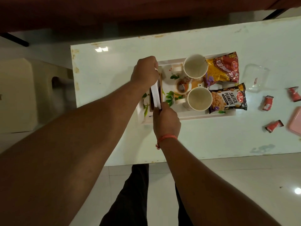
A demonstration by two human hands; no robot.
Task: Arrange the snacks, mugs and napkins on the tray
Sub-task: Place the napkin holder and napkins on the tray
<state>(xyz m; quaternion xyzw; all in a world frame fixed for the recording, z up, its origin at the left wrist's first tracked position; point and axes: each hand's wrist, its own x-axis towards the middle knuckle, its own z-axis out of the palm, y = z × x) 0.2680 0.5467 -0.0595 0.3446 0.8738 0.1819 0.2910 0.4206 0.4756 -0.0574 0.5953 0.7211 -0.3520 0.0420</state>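
Both hands, left hand (145, 70) and right hand (166, 119), pinch white napkins (156, 95) seemingly inside a wooden holder (160, 88) on the tray (187, 117).

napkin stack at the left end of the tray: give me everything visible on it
The napkins are a thin white stack, paper by the look, standing on edge inside a brown wooden-looking holder at the left end of the tray. The left hand pinches the far end and the right hand grips the near end, so only the middle strip shows. The stack bows slightly between the hands. Whether it is fully seated in the holder cannot be told, and its count is unreadable.
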